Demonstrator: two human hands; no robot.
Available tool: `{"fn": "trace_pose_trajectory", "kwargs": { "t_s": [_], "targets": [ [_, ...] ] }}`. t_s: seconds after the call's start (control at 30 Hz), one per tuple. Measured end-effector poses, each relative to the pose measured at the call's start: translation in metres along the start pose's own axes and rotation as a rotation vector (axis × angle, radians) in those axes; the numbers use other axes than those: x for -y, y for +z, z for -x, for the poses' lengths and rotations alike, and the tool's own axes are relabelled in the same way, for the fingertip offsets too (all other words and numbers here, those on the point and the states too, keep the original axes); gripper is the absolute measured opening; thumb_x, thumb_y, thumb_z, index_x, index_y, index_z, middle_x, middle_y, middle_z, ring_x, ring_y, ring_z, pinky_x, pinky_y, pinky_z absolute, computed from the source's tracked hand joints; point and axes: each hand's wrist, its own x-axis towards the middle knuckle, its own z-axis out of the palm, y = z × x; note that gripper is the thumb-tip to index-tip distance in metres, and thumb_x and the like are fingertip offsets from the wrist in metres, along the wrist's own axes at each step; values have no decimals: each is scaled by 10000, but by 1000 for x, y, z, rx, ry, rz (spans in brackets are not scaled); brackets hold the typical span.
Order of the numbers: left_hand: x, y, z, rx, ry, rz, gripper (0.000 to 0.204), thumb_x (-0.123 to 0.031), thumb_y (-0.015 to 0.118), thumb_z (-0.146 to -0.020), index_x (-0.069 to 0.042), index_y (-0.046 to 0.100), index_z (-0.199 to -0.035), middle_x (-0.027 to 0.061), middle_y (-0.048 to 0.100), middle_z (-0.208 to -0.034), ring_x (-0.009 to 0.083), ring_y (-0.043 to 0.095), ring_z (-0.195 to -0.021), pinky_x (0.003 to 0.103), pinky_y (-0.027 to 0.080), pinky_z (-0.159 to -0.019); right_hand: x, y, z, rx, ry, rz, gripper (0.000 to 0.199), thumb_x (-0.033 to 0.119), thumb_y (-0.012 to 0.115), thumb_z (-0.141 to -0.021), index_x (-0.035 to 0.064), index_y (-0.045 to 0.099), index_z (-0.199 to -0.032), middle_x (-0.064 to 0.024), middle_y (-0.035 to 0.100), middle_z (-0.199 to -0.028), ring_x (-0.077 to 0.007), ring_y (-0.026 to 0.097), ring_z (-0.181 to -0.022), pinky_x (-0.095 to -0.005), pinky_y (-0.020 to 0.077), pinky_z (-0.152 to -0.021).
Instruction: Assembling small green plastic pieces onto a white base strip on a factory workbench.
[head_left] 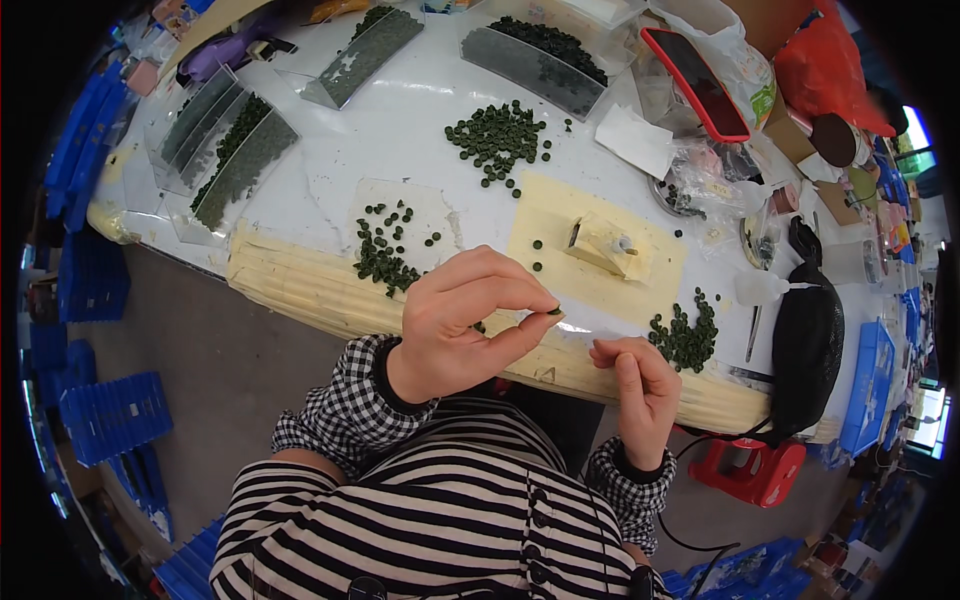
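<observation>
My left hand (452,322) is raised over the near table edge, pinching a small dark green round piece (555,311) between thumb and forefinger. To its right, my right hand (643,392) is closed, with curled fingers and the thumb against them; anything inside is hidden. Beyond the hands, a cream-wrapped block (604,248) with a small peg on top rests on a yellow sheet (535,215). Loose green pieces lie in a left pile (383,264), a larger far pile (498,138) and a right pile (690,338) near my right hand.
Clear bins with green pieces stand at the left (245,160), far left (365,55) and far middle (535,65). A red-cased phone (697,85), tweezers (753,333) and a black bag (808,335) are on the right. Padding (300,278) covers the near edge.
</observation>
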Motion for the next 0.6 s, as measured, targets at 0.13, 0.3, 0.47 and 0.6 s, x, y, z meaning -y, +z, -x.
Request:
{"fn": "trace_pose_trajectory", "kwargs": {
  "t_s": [0.13, 0.3, 0.47, 0.6],
  "targets": [
    [0, 0, 1, -2, -3, 8, 233, 88, 774, -682, -11, 690, -876, 93, 679, -853, 185, 644, -755, 273, 499, -647, -1, 0, 0, 3, -4, 4, 194, 64, 532, -965, -67, 672, -986, -111, 683, -886, -167, 624, -819, -273, 482, -771],
    [0, -1, 2, 19, -32, 35, 226, 95, 771, -694, 1, 691, -882, 99, 680, -859, 180, 643, -761, 269, 505, -652, -1, 0, 1, 3, -1, -5, 195, 68, 532, -967, -66, 673, -992, -110, 684, -893, -167, 624, -823, -273, 484, -776],
    [3, -2, 3, 71, -190, 235, 218, 114, 763, -711, 20, 698, -896, 118, 687, -880, 180, 644, -784, 272, 510, -686, -2, -1, 1, 4, -8, -3, 197, 68, 532, -966, -68, 672, -996, -114, 684, -898, -169, 625, -826, -274, 485, -779],
    [8, -1, 6, 66, -262, 396, 196, 61, 755, -759, 16, 714, -945, 109, 696, -881, 155, 649, -792, 260, 511, -697, -1, -1, 1, 7, -11, 2, 198, 67, 531, -964, -70, 671, -996, -117, 684, -903, -171, 626, -827, -276, 486, -782]
  ]
}}
